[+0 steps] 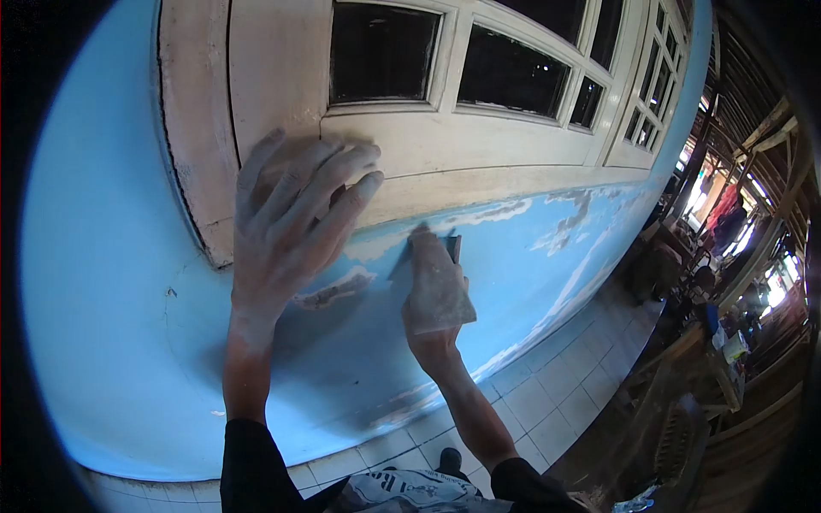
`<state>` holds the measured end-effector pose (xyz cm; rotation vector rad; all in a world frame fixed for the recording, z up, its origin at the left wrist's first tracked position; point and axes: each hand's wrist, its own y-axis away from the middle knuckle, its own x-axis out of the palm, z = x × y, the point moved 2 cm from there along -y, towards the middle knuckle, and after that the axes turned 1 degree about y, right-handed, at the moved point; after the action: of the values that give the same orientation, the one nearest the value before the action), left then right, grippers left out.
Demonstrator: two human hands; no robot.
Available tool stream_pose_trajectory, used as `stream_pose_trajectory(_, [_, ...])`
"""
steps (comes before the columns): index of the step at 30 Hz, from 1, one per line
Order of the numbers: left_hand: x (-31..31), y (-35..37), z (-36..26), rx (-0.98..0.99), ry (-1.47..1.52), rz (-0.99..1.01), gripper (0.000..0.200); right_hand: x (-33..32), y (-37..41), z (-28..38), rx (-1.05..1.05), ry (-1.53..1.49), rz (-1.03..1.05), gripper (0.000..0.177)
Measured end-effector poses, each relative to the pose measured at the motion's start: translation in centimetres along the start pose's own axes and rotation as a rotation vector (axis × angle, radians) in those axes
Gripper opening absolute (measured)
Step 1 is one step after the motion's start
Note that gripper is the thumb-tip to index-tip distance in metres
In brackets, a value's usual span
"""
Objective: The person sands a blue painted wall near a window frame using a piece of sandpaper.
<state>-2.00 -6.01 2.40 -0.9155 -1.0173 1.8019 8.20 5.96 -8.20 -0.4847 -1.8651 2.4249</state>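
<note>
My left hand [295, 222], coated in pale dust, is spread over the lower corner of the cream wooden window frame [479, 184]. Its fingers are apart and hold nothing. Lower and to the right, my right hand [434, 286], also dusty, presses a folded piece of sandpaper [443, 299] to the light blue wall [496, 274] just under the frame. Part of the sheet hangs over the back of the hand, and a dark edge shows beside the fingers. Around both hands the wall carries whitish, peeled or filled patches [338, 291].
Dark glass panes [513, 73] sit in the window above. White floor tiles [547, 398] run along the wall's foot. To the right, a wooden bench [727, 380] with items on it stands in a cluttered space under a timber roof [761, 111].
</note>
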Motion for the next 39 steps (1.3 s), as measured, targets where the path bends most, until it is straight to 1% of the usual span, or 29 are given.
stream_pose_trajectory(2, [0.2, 0.2, -0.2, -0.003, -0.006, -0.005, 0.029, -0.3, -1.2, 0.3, -0.086, -0.025, -0.014, 0.046])
stream_pose_trajectory(3, [0.2, 0.2, -0.2, -0.003, -0.004, 0.001, 0.029, -0.6, -1.2, 0.4, -0.082, -0.026, -0.011, 0.046])
stream_pose_trajectory(5, [0.1, 0.2, -0.1, 0.003, -0.002, -0.006, 0.029, -0.9, -0.8, 0.8, -0.097, 0.024, 0.061, 0.049])
stream_pose_trajectory(8, [0.1, 0.2, -0.3, -0.006, 0.003, 0.003, 0.029, 0.6, 2.7, 0.1, -0.123, 0.092, 0.093, 0.046])
stream_pose_trajectory(9, [0.0, 0.1, -0.2, -0.008, -0.002, 0.001, 0.029, 0.6, 1.9, 0.3, -0.128, 0.088, 0.092, 0.046])
stream_pose_trajectory(11, [0.0, 0.1, -0.2, -0.014, 0.012, 0.001, 0.030, 0.1, 0.5, 1.1, -0.147, 0.010, 0.023, 0.046])
stream_pose_trajectory(16, [-0.1, 0.2, -0.3, 0.002, 0.006, -0.020, 0.029, 0.3, 2.6, 1.0, -0.129, 0.011, 0.059, 0.044])
stream_pose_trajectory(19, [-0.1, 0.1, -0.2, -0.002, 0.006, -0.021, 0.028, 0.2, 2.1, 1.5, -0.112, 0.008, 0.064, 0.044])
stream_pose_trajectory(21, [0.0, 0.2, -0.3, -0.009, 0.003, -0.020, 0.028, 0.2, 1.5, 1.6, -0.149, 0.066, 0.123, 0.047])
stream_pose_trajectory(24, [-0.2, 0.2, -0.1, 0.009, -0.011, -0.029, 0.028, 0.9, 4.1, 0.5, -0.104, 0.068, 0.118, 0.049])
stream_pose_trajectory(25, [-0.1, 0.3, -0.1, 0.015, -0.003, -0.025, 0.028, 0.4, 2.9, 1.4, -0.115, 0.062, 0.112, 0.049])
stream_pose_trajectory(27, [0.1, 0.1, -0.2, 0.016, 0.011, -0.015, 0.028, -0.7, 1.0, 2.6, 0.411, -0.187, 0.502, 0.033])
stream_pose_trajectory(28, [0.2, 0.0, -0.1, 0.010, 0.003, -0.034, 0.028, -0.9, 0.6, 3.0, 0.271, -0.230, 0.385, 0.034])
stream_pose_trajectory(29, [0.1, 0.2, -0.2, 0.001, -0.001, -0.042, 0.028, -0.4, 1.8, 2.5, 0.279, -0.234, 0.401, 0.034])
stream_pose_trajectory(31, [0.0, 0.4, -0.2, 0.004, -0.008, -0.030, 0.027, 0.6, 4.0, 1.5, 0.112, -0.119, 0.290, 0.034])
stream_pose_trajectory(32, [0.1, 0.3, -0.1, 0.012, -0.013, -0.035, 0.027, 0.5, 4.4, 1.4, 0.149, -0.092, 0.316, 0.037])
stream_pose_trajectory(33, [0.2, 0.2, -0.1, 0.007, -0.019, -0.039, 0.027, 0.7, 4.1, 1.3, 0.141, -0.094, 0.317, 0.037])
stream_pose_trajectory(35, [0.3, 0.5, -0.1, 0.001, -0.026, -0.028, 0.026, 0.9, 4.2, 1.7, -0.046, -0.038, 0.116, 0.045])
stream_pose_trajectory(36, [0.4, 0.5, -0.1, 0.000, -0.029, -0.024, 0.026, 0.7, 4.5, 1.4, -0.118, -0.142, 0.103, 0.051])
stream_pose_trajectory(37, [0.4, 0.5, -0.1, -0.004, -0.031, -0.025, 0.026, 0.6, 5.0, 0.9, -0.116, -0.147, 0.109, 0.051])
stream_pose_trajectory(39, [0.4, 0.6, -0.1, -0.002, -0.030, -0.024, 0.026, 0.6, 5.9, 0.6, -0.180, -0.171, 0.112, 0.048])
